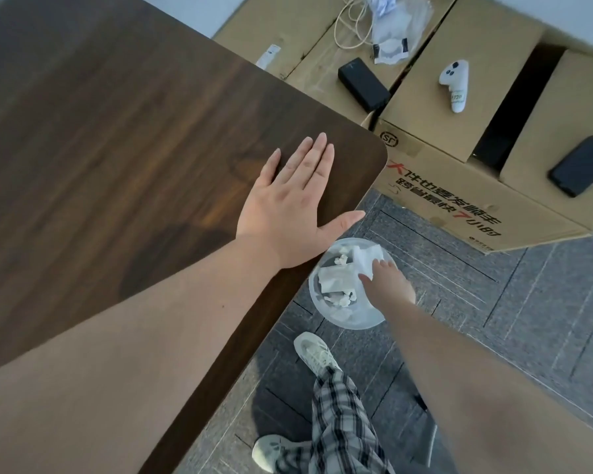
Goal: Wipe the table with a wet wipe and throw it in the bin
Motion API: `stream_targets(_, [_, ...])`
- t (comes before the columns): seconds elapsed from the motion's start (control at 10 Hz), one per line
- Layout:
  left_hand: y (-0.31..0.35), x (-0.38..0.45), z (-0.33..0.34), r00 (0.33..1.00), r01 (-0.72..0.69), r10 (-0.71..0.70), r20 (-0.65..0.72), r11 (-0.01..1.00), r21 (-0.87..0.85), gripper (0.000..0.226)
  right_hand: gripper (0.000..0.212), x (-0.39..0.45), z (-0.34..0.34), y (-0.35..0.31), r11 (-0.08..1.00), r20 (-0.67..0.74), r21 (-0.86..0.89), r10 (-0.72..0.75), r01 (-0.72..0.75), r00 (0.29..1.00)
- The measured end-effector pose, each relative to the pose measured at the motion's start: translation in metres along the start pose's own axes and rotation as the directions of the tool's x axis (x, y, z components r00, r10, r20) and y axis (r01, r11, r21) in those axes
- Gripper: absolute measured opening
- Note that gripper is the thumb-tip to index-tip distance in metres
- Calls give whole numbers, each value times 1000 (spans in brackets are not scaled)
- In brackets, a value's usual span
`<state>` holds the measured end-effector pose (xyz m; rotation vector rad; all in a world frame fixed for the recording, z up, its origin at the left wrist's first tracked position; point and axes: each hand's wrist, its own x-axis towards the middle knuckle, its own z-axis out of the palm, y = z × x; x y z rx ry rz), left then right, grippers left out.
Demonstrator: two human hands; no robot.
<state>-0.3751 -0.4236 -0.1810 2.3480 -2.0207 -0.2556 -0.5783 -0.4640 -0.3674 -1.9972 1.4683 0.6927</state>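
Note:
My left hand (290,203) lies flat, fingers spread, on the dark wooden table (117,148) near its rounded right corner. My right hand (389,285) reaches down over a small translucent bin (350,325) on the floor beside the table. Its fingertips pinch a white wet wipe (368,256) that hangs over the bin's far rim. Several crumpled white wipes lie inside the bin.
Cardboard boxes (459,200) stand just behind the bin, carrying a white controller (455,84), a black power bank (363,83), a black phone (581,165), a cable and plastic bags. My feet in pale sneakers (317,352) stand on the grey floor by the table edge.

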Motion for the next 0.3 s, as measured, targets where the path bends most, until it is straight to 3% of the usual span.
stream_targets(0.3, [1,0,-5,999,23,-23,34,1000,2,89,65,-6,-5,0,974,42,28,-224,223,974])
